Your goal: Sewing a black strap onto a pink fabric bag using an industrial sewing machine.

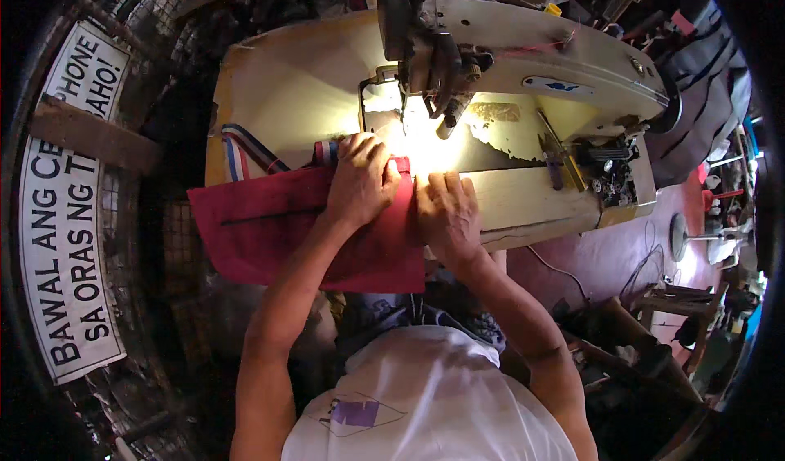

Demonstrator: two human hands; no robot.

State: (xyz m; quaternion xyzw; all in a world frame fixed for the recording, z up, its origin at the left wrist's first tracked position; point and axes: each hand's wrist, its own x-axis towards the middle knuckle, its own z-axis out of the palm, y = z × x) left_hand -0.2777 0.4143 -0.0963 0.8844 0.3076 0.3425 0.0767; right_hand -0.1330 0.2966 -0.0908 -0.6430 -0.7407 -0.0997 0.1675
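Observation:
A piece of red fabric (pixel 286 244) with a dark line along it, perhaps a zipper or slit, lies over the front edge of the sewing machine table and hangs toward my lap. My left hand (pixel 360 181) is on top of it, fingers bent and closed on its far edge, just left of the needle area. At the fabric's right edge my right hand (pixel 450 216) has its fingers curled down; its fingertips are partly lost in glare. The sewing machine (pixel 564 52) stands right beyond both hands, its lamp lighting the needle. A striped ribbon (pixel 237 154) reaches from the left toward my left hand.
A pair of scissors or snips with a yellow part (pixel 570 163) rests on the table right of the needle. Metal parts (pixel 609 167) fill the table's right end. A white sign (pixel 69 248) hangs on wire mesh at left. A grey fan (pixel 679 236) stands at far right.

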